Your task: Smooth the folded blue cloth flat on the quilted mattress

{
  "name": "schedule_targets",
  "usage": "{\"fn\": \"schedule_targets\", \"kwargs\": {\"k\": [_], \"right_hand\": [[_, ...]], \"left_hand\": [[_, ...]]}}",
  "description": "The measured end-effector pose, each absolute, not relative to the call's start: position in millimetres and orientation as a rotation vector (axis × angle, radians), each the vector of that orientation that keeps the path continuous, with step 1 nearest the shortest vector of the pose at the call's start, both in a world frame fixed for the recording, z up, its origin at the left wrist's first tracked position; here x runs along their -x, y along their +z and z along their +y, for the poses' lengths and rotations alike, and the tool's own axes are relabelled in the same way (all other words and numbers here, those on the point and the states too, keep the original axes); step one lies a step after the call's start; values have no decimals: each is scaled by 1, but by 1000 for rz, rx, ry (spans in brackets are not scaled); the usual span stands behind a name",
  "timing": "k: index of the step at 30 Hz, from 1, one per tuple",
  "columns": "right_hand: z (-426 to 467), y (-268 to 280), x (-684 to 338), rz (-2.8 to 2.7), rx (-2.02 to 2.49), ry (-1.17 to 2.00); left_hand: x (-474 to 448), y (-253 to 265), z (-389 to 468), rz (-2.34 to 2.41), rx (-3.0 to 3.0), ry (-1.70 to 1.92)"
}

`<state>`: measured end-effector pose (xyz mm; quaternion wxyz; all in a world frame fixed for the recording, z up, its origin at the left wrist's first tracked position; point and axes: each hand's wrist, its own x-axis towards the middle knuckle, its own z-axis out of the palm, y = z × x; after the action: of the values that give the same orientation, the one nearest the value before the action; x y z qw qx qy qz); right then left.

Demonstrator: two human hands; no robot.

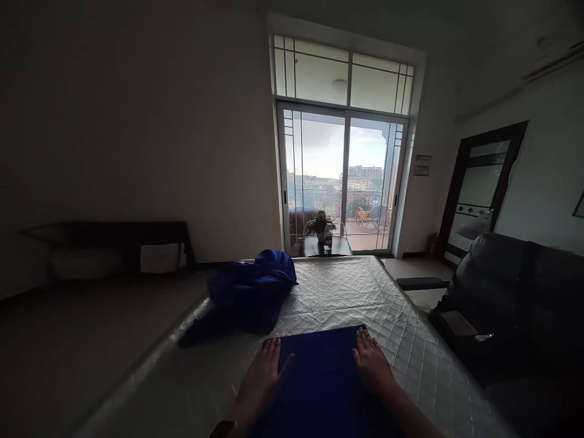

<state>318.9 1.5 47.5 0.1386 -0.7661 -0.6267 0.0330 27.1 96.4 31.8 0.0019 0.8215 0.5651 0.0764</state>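
Folded blue cloth (319, 380): lies flat on the near end of the mattress, a neat dark-blue rectangle with its far edge straight and square to the viewer
Left hand (261, 380): open and flat, palm down, fingers together and pointing away, resting on the left edge of the folded blue cloth; nothing is clasped in it
Right hand (371, 365): likewise open and flat, pressed on the right edge of the same cloth, forearm running back toward the viewer
Step in hand: by the look of it, the fold is being pressed and smoothed, both palms bearing down at the two sides
Next move: judging from this, it calls for a level sweep outward or a lift from both edges at once, so that the layers do not slip apart
Mattress (392, 316): pale, quilted in diamonds, stretching away from the viewer toward the window
Loose blue garment (249, 295): a crumpled heap of the same blue, further up on the left side of the mattress, well apart from the hands
Dark sofa (515, 304): just beside the mattress on the right
Small desk (326, 246): beyond the far end of the mattress, carrying a potted plant (320, 222) and a bottle (328, 236)
Sliding glass door (342, 176): farthest off, bright, with a balcony and buildings behind it
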Motion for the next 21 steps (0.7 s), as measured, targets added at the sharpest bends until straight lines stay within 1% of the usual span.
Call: {"fn": "schedule_targets", "kwargs": {"k": [5, 10, 21], "right_hand": [[6, 56, -316, -1880, 2288, 21], [19, 59, -318, -1873, 2247, -5], [28, 40, -329, -1787, 2182, 33]], "left_hand": [[-26, 31, 95, 1770, -2569, 343], [-24, 31, 97, 1754, -2576, 390], [-28, 42, 93, 1763, -2475, 293]]}}
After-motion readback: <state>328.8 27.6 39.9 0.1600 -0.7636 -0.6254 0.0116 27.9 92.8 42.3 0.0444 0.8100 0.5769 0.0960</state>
